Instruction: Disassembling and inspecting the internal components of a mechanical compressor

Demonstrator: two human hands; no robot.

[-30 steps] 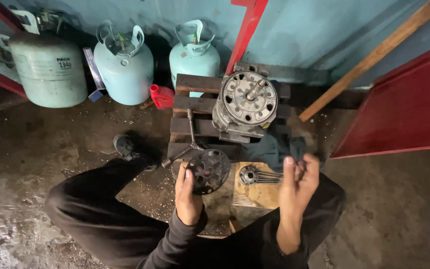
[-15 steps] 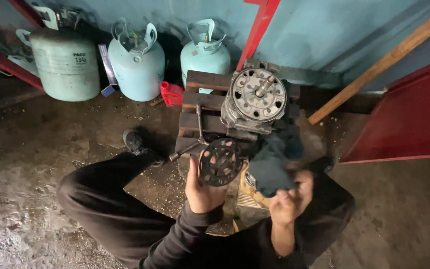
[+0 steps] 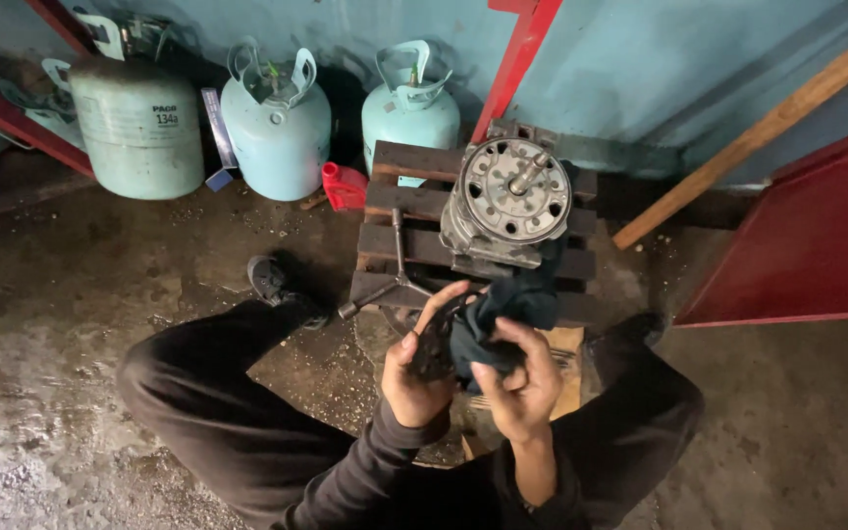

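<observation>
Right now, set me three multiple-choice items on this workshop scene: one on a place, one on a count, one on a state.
1. Where does the round metal compressor sit?
A. on the dark wooden pallet
B. on the red panel
C. in the person's lap

2. How many pale green gas cylinders stand whole in view along the blue wall?
A. one
B. three
C. five

3. What is the right hand doing?
A. resting empty on the floor
B. gripping a cylinder's handle
C. pressing a dark cloth against the dark disc that the left hand holds

Answers: 1 A, the compressor rests on the pallet's slats. 2 B, three cylinders line the wall. 3 C, its fingers close on the cloth, which lies against the disc.
</observation>
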